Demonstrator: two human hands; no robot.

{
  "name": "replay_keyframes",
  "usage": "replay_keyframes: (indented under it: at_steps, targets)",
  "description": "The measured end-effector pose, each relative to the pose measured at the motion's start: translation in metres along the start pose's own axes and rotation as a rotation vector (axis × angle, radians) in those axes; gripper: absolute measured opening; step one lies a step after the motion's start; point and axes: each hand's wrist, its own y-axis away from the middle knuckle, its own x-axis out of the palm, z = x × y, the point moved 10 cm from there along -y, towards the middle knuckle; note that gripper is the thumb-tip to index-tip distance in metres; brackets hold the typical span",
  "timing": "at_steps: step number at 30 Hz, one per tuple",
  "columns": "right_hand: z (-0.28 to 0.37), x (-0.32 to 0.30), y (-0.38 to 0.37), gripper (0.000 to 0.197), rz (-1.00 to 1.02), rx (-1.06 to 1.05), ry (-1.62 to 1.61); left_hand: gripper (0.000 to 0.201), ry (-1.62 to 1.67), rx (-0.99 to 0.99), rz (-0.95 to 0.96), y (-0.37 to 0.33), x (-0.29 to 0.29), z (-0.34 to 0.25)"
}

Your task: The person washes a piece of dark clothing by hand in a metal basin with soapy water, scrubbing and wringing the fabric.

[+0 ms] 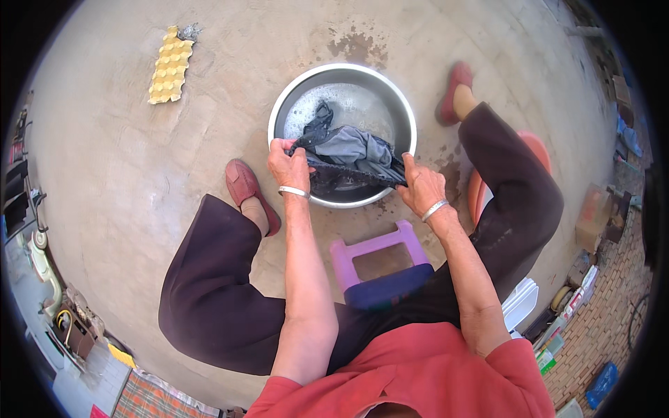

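Observation:
A wet garment (352,148), dark grey with a black edge, is stretched between my two hands over a round metal basin (280,104). My left hand (289,167) is closed on the garment's left end at the basin's near-left rim. Its right end is gripped by my right hand (421,187), thumb up, at the near-right rim. Part of the cloth hangs down into soapy water (355,104) with white suds. The fingertips are partly hidden behind the fabric.
Below the basin stands a purple plastic stool (341,261). A red-orange plastic basin (533,150) is half hidden behind my right leg. A yellow egg tray (171,66) lies on the concrete floor at far left. Boxes (592,216) and clutter line the right side.

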Motion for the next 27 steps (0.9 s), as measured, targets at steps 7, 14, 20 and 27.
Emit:
replay_keyframes:
  at_steps: [7, 14, 20, 27]
  targets:
    - [-0.013, 0.026, -0.011, 0.030, -0.002, 0.019, -0.016, 0.029, 0.229, -0.001, 0.028, 0.043, -0.019, -0.028]
    - [-0.017, 0.040, -0.010, 0.055, 0.089, 0.001, -0.009, 0.038, 0.170, 0.153, 0.095, 0.072, -0.023, -0.055]
    - [-0.029, 0.071, -0.002, 0.055, 0.325, 0.067, -0.245, 0.025, 0.170, 0.401, 0.149, 0.104, -0.022, -0.086]
    - [-0.033, 0.067, -0.002, 0.029, 0.209, 0.089, -0.247, 0.021, 0.059, 0.318, 0.123, 0.116, -0.028, -0.091]
